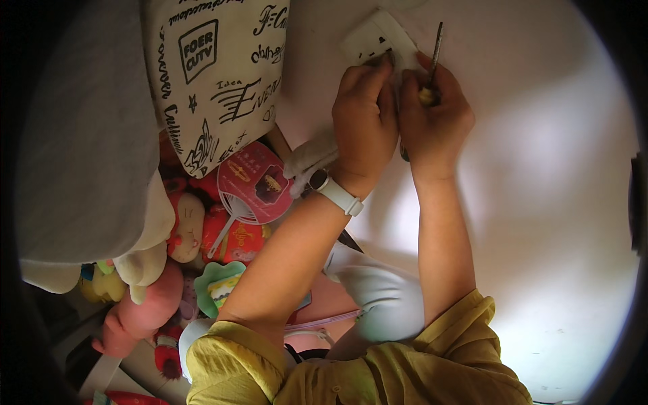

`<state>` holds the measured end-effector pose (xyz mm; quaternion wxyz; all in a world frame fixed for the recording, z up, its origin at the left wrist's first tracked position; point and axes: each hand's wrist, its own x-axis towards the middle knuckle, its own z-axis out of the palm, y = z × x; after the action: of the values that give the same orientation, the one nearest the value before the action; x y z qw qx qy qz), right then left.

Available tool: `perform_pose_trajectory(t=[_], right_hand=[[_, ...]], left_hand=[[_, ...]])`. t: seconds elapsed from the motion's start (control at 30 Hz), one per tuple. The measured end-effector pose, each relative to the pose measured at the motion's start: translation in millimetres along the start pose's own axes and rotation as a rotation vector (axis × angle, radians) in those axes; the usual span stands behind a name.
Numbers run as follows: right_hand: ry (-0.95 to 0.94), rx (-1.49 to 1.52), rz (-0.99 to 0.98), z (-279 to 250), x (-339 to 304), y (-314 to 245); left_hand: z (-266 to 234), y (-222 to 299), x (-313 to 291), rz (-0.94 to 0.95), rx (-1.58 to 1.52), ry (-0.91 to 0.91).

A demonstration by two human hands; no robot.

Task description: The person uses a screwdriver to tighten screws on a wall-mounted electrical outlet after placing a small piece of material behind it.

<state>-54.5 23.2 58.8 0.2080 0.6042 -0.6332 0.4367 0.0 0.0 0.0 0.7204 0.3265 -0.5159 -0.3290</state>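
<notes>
A white power strip (381,34) with dark slots lies against a pale surface at the top centre. My left hand (366,115) is closed at its near end, with thumb and forefinger beside the slots. Close by on the right, my right hand (437,121) is wrapped round a screwdriver. The screwdriver's thin metal shaft (437,54) points up and away from me, and a bit of its yellowish handle (427,96) shows between the fingers. My hands nearly touch, and they hide the near part of the strip.
A white printed cloth bag (216,81) stands at the upper left, beside a grey cloth (84,142). Below are a pink hand fan (255,182), a pink plush toy (145,310) and a green scalloped dish (214,280). A broad pale surface (540,169) fills the right.
</notes>
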Motion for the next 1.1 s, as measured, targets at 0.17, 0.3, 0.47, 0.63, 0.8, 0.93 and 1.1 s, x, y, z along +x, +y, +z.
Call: perform_pose_trajectory(t=[0.17,0.3,0.47,0.63,0.8,0.93,1.1], right_hand=[[0.024,-0.035,-0.052,3,-2,1],[0.019,-0.04,-0.049,1,0,2],[0.021,-0.053,-0.054,1,-2,1],[0.011,-0.06,-0.064,-1,-2,2],[0.035,-0.073,-0.098,2,-2,2],[0.019,-0.085,-0.073,3,-2,4],[0.026,-0.084,-0.045,4,-3,1]], left_hand=[[-2,0,-6,0.035,-0.083,-0.014],[-3,-4,-3,0.066,-0.104,-0.03],[-3,-4,-2,0.173,0.033,-0.07],[-2,1,-6,0.097,0.072,-0.153],[0,-3,-11,0.158,0.131,-0.144],[-2,2,-24,0.047,0.19,-0.167],[-1,-1,-27,-0.026,0.205,-0.186]])
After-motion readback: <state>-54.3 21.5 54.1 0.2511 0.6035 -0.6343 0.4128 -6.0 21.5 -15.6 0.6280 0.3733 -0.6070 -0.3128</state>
